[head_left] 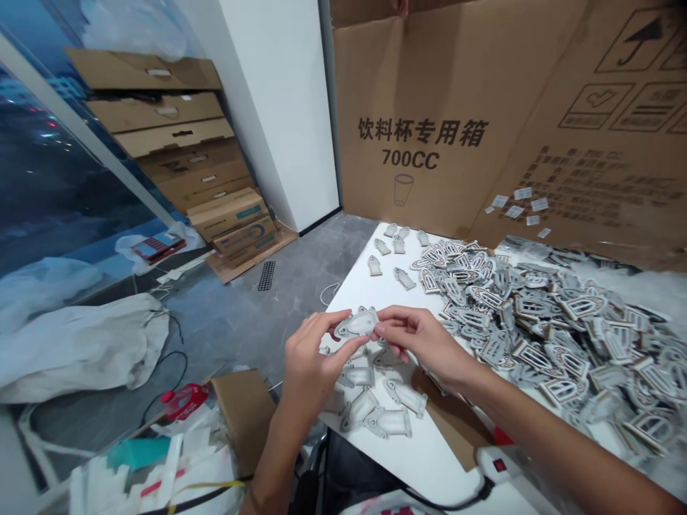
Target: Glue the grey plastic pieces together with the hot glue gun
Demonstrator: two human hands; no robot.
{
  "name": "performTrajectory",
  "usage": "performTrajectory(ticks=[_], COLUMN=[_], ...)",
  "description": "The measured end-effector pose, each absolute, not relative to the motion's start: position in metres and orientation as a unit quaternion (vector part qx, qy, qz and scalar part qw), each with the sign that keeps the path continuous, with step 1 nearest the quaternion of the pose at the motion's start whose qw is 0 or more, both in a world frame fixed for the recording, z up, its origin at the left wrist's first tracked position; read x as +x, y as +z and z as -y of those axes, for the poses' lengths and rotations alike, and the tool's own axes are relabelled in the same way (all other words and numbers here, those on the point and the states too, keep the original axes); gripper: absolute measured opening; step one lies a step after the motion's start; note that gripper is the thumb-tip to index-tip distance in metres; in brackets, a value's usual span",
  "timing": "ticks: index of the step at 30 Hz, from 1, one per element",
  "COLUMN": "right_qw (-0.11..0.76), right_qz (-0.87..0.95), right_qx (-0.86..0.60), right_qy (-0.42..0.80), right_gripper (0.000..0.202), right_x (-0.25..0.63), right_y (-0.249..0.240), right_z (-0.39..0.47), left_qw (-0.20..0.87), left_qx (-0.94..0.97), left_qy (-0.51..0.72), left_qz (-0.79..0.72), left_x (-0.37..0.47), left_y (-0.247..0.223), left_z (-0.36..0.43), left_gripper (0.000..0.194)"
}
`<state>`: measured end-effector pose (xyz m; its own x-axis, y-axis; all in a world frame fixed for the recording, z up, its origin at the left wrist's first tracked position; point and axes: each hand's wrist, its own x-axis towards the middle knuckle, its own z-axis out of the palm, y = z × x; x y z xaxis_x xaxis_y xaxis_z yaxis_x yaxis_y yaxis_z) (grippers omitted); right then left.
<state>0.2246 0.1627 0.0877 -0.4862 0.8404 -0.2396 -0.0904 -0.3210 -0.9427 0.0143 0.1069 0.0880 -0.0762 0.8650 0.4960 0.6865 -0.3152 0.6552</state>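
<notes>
A small pale grey arch-shaped plate [358, 324] with a raised rim is held up above the white table [357, 290]. My left hand [311, 361] pinches its left end between thumb and fingers. At the opposite end, the fingertips of my right hand [421, 340] are closed on its edge. Several similar arch-shaped plates [391, 422] lie loosely beneath and in front of my hands, some overlapping. To the right spreads a large heap of arch-shaped window-like pieces [537, 307], many with dark and brown outlines. Fingers partly cover the held plate's ends.
A few separate plates [405, 277] lie near the table's far edge. Behind stands a large cardboard box [418, 86]. A brown cardboard sheet [456, 422] and a power strip [499, 465] lie by my right forearm. Left below is a bin of scraps [161, 472].
</notes>
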Motion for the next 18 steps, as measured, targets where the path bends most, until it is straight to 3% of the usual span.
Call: performTrajectory(ticks=[5,9,18], right_qw=[0.302,0.337,0.623], right_qz=[0.453,0.421,0.349], right_qx=[-0.376,-0.38,-0.433], right_qy=[0.75,0.752,0.551], right_gripper=[0.037,0.035,0.033], right_x=[0.223,0.23,0.315], right_y=[0.088,0.089,0.116], right_z=[-0.151,-0.146,-0.182], left_qw=[0.1,0.095,0.155], left_qx=[0.667,0.665,0.66], left_qy=[0.461,0.463,0.326], left_qz=[-0.577,-0.578,-0.659], left_x=[0.017,0.016,-0.013], left_y=[0.088,0.086,0.062], left_z=[-0.107,-0.11,-0.176], left_gripper=[0.029,0.031,0.034])
